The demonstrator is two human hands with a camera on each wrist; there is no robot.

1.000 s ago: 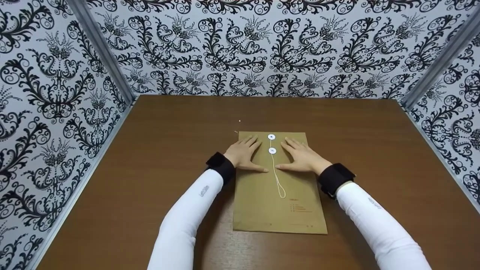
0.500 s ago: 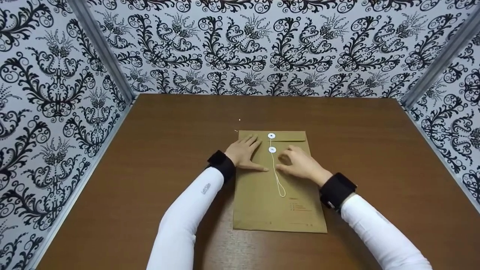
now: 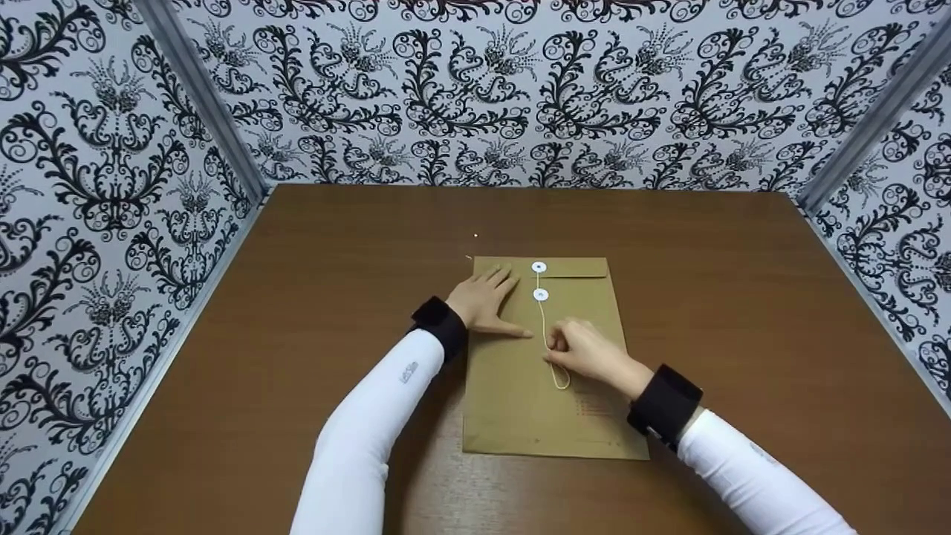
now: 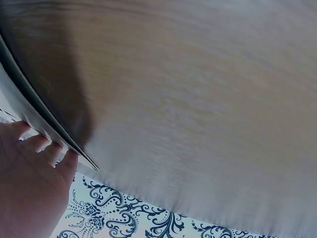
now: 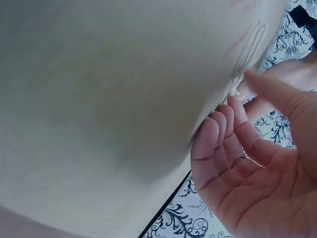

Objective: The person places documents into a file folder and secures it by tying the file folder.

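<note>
A brown kraft paper envelope [image 3: 513, 416] lies flat on the table, its flap at the far end. Two white paper button discs [image 3: 540, 295] sit on it, one above the other, with a thin white string [image 3: 566, 380] running from them and ending in a loop. My left hand [image 3: 484, 303] rests spread on the envelope's upper left; in the left wrist view its fingers lie over the envelope's edge [image 4: 54, 124]. My right hand [image 3: 591, 351] pinches the string between thumb and curled fingers, right of centre. The right wrist view shows the string [image 5: 247, 52] at those fingertips.
The brown wooden table [image 3: 356, 245] extends around the envelope. Patterned black-and-white walls [image 3: 475, 89] with grey metal corner posts [image 3: 208, 96] enclose its back and sides. A tiny white speck [image 3: 475, 235] lies beyond the envelope.
My right hand has lifted off the flap, curled its fingers and moved toward me onto the string. The flap's right part shows again, and the loop has shifted slightly. The left hand stays put.
</note>
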